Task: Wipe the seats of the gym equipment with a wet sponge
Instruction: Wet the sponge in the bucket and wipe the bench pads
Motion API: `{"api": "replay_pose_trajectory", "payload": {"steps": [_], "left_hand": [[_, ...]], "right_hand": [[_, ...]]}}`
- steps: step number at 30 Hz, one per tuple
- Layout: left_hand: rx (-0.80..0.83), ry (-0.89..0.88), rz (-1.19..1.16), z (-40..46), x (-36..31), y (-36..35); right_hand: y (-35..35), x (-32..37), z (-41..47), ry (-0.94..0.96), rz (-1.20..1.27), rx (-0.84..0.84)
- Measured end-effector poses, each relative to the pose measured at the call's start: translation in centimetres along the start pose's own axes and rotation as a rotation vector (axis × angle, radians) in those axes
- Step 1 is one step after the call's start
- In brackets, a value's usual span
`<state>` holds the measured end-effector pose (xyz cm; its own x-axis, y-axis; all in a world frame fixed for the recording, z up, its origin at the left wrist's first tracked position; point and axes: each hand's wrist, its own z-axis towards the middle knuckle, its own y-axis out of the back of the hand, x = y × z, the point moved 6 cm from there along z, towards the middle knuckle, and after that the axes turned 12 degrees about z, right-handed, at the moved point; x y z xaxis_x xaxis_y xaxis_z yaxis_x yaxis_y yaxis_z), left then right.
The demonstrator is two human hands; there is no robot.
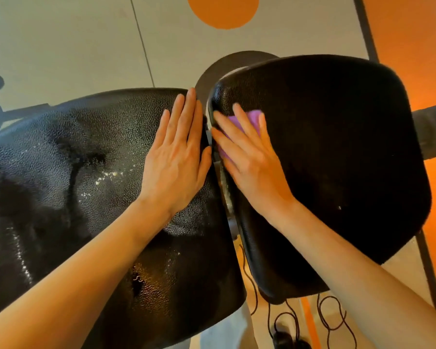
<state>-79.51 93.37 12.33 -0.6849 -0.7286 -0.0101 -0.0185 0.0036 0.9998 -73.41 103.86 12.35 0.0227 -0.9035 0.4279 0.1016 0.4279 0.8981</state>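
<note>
Two black padded seat cushions fill the view. The left pad glistens with wet streaks and droplets. The right pad looks dull and darker. My left hand lies flat on the left pad near its right edge, fingers straight and close together, holding nothing. My right hand presses a purple sponge against the upper left part of the right pad; the sponge shows between and beyond my fingers, the rest hidden under the palm.
A narrow gap with a metal frame part separates the pads. Below lie a grey floor with orange shapes, a dark round base, a coiled dark cable and a black padded roller at the right.
</note>
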Motion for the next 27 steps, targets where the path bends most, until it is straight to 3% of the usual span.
{"api": "replay_pose_trajectory", "payload": {"steps": [3,8,14,20,27], "left_hand": [[-0.004,0.009,-0.018,-0.1,0.2,0.0],[-0.037,-0.007,-0.020,-0.2,0.1,0.0],[-0.040,-0.003,-0.043,-0.1,0.3,0.0],[-0.044,-0.020,-0.068,-0.1,0.3,-0.1],[-0.029,-0.035,-0.063,-0.1,0.3,0.1]], "right_hand": [[0.4,0.1,-3.9,-0.028,0.061,0.064],[0.0,-0.4,5.3,-0.105,0.005,-0.109],[0.5,1.4,-7.2,-0.093,0.019,0.050],[-0.3,-0.1,0.8,-0.163,0.039,-0.123],[-0.3,2.7,-13.0,-0.145,-0.040,0.049]]}}
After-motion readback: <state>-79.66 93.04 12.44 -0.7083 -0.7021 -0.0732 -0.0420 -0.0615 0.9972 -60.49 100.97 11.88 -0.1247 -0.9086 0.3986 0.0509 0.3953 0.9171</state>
